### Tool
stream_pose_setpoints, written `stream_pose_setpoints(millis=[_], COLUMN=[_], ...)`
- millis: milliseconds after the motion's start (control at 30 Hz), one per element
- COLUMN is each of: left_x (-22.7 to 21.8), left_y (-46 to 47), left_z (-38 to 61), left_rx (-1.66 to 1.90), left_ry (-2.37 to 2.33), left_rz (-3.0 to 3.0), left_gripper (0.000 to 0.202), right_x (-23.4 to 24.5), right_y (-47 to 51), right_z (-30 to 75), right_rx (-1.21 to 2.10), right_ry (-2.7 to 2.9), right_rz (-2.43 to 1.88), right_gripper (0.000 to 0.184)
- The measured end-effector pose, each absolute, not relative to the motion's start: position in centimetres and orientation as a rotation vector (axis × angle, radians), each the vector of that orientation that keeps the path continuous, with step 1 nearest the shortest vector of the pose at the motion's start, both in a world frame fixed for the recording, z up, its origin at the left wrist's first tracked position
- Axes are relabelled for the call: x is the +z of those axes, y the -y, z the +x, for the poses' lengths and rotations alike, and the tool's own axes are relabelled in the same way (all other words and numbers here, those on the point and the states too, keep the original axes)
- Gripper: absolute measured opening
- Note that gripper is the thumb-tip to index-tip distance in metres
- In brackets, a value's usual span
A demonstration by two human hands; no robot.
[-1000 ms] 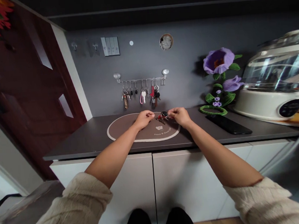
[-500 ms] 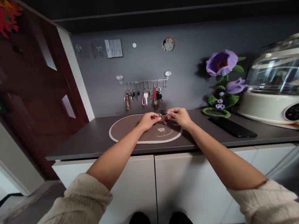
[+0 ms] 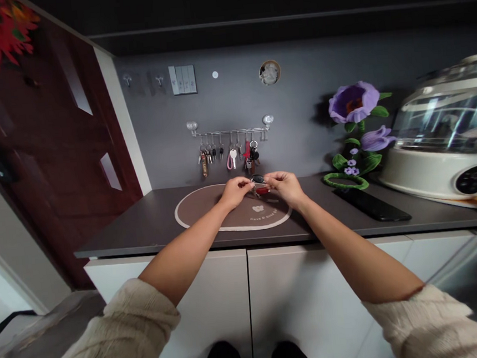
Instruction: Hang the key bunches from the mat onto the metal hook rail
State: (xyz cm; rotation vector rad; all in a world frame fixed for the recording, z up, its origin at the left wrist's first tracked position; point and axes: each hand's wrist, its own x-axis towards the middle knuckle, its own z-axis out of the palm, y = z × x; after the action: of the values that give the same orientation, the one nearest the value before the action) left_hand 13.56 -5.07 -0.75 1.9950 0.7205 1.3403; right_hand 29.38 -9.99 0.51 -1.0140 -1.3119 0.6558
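Note:
A bunch of keys (image 3: 259, 186) with a red tag and a dark fob hangs between my two hands, just above a brown oval mat (image 3: 208, 212) on the dark counter. My left hand (image 3: 235, 191) pinches the bunch from the left, fingers closed. From the right, my right hand (image 3: 283, 186) grips the same bunch with closed fingers. Both hands almost touch over the mat's far edge.
A metal rail (image 3: 230, 130) on the grey wall carries several hanging keys (image 3: 230, 156). A purple knitted flower (image 3: 353, 130) and a black phone (image 3: 372, 204) stand right of the mat. A white appliance with a clear lid (image 3: 444, 138) fills the far right. A dark red door (image 3: 47, 140) is at left.
Both hands have come closer together and lifted the key bunch slightly off the mat; the left hand, apart from the keys a second ago, now grips them.

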Motion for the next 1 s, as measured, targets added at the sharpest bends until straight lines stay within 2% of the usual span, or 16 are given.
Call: stream_pose_setpoints(millis=[333, 1000], left_x=[-0.6, -0.5], left_y=[4.3, 5.4], left_z=[13.1, 13.6], left_rx=[1.519, 1.343], left_ry=[-0.738, -0.576], left_rz=[1.967, 1.591], left_gripper=[0.019, 0.033], right_x=[0.3, 0.2], right_y=[10.1, 10.5], right_z=[29.5, 28.2], right_rx=[0.749, 0.760], right_ry=[1.299, 1.502], right_rz=[-1.021, -0.964], right_gripper=[0.029, 0.030])
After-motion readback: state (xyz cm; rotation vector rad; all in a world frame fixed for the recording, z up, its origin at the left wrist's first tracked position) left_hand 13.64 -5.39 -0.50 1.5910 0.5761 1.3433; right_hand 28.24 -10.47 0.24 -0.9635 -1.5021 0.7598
